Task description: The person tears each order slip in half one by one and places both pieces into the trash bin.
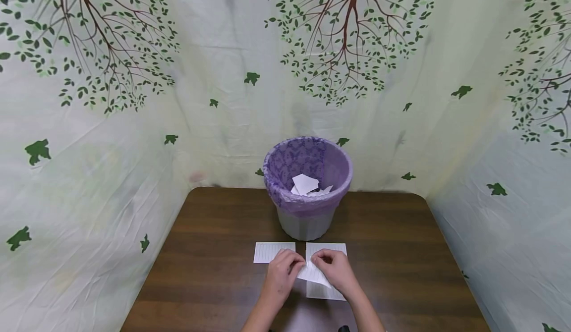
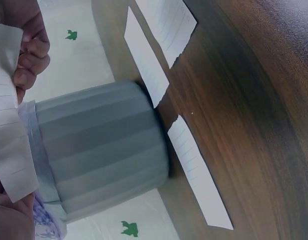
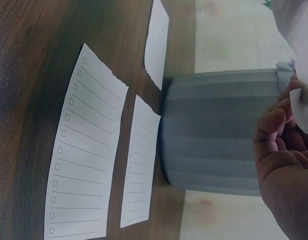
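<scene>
A piece of lined paper point(image 1: 314, 274) is held up over the table between both hands. My left hand point(image 1: 282, 273) pinches its left edge with thumb and fingers. At its upper right, my right hand point(image 1: 337, 272) pinches the same piece; the right wrist view shows the curled fingers point(image 3: 273, 125) at the paper's edge. Below lie torn paper pieces: one lined piece point(image 1: 267, 251) to the left, another point(image 1: 330, 246) behind the right hand, and a larger one point(image 1: 324, 292) nearer me, printed with checkboxes and lines. Their torn edges are ragged.
A grey waste bin point(image 1: 305, 223) lined with a purple patterned bag point(image 1: 308, 205) stands just beyond the papers. White paper scraps point(image 1: 305, 184) lie inside it. Fabric walls point(image 1: 214, 143) with printed trees and leaves surround the brown wooden table point(image 1: 214, 252).
</scene>
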A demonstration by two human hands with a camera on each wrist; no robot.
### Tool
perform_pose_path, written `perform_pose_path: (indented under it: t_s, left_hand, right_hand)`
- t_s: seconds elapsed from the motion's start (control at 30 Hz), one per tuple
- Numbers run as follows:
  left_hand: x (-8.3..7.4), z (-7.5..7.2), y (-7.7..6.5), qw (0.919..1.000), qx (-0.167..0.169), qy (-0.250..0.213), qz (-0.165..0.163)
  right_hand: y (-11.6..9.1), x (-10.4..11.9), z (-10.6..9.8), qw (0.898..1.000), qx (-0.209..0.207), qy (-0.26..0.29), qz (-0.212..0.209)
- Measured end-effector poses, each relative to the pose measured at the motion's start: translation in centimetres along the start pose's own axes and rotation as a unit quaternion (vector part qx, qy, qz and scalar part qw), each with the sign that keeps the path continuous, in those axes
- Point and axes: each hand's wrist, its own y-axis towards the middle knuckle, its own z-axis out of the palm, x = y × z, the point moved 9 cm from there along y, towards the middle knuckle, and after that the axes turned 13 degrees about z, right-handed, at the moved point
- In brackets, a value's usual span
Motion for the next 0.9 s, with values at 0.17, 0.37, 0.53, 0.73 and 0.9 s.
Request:
perform_pose_path:
  t_s: [0.17,0.37,0.53,0.73,0.9]
  left_hand:
    - [-0.2,-0.2,0.3,1.0000,-0.004,-0.002,0.006]
    - [-0.6,-0.3,0.8,0.9998,0.000,-0.012,0.017]
    - [-0.8,-0.4,0.8,0.9997,0.008,-0.021,0.014]
    - [-0.9,-0.4,0.7,0.9995,0.003,-0.025,0.020]
    - [-0.9,-0.3,0.6,0.9995,0.012,-0.028,0.009]
  right_hand:
    - [0.3,-0.2,-0.2,1.000,-0.012,-0.002,0.002]
    - [0.6,-0.3,-0.6,0.999,-0.030,0.000,0.016]
    - [0.5,-0.5,-0.7,0.999,-0.036,-0.002,0.023]
    - [0.4,-0.5,-0.9,0.999,-0.048,-0.002,0.014]
    - [0.6,-0.7,-1.0,0.998,-0.055,-0.006,0.008]
